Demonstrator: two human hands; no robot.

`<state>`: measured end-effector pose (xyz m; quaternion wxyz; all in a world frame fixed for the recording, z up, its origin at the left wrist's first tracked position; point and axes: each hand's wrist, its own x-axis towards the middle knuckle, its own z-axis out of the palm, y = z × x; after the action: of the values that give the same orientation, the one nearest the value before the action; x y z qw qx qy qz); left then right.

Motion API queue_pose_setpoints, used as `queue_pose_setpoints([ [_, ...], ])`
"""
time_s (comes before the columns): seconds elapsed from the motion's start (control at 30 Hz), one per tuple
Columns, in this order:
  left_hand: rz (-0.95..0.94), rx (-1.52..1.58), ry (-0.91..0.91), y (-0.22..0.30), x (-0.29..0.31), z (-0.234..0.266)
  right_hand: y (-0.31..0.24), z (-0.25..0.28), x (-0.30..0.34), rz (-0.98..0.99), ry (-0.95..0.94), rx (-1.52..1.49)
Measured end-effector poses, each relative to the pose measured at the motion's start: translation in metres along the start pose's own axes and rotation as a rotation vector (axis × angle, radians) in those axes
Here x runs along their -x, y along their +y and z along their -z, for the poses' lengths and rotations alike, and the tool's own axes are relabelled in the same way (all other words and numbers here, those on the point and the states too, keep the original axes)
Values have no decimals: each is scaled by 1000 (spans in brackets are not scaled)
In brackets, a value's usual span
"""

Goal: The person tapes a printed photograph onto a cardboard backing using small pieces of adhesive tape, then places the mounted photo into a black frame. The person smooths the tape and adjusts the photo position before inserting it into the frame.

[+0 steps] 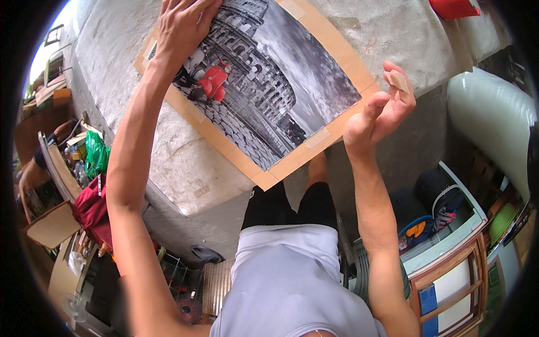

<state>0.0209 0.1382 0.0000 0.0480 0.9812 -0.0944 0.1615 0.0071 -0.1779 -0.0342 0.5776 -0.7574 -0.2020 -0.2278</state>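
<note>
A black-and-white picture [314, 67] of an old arched building, with a red scooter in it, lies on a larger brown cardboard sheet [227, 147]. Short tape strips [318, 137] join the picture's edges to the cardboard. Flat on the upper left part rests my left hand [182, 31], its fingers stretched out. My right hand [382, 109] is just off the right corner, palm turned up, thumb apart from loosely bent fingers. A small pale tan piece [398, 81], apparently tape, clings to one of its fingers without being pinched.
The cardboard lies on a table with a worn whitish cover [191, 168], its corner overhanging the near edge. A red object [456, 8] sits at the far right. Bags, including a green plastic bag [96, 153], crowd the left. A wood-framed piece [449, 289] stands at lower right.
</note>
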Motion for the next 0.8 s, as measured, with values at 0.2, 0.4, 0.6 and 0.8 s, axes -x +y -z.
queue_pose_setpoints([
  [0.2, -92, 147, -59, 32, 22, -21, -1, 1, 3, -78, 2, 33],
  [0.4, -82, 257, -89, 93, 30, -22, 2, -1, 5, -73, 59, 0],
  [0.6, -134, 285, -171, 117, 35, -14, 1, -2, 5, -90, 79, -27],
  [0.8, -130, 343, -232, 131, 42, -13, -1, 2, 11, -125, 53, 5],
])
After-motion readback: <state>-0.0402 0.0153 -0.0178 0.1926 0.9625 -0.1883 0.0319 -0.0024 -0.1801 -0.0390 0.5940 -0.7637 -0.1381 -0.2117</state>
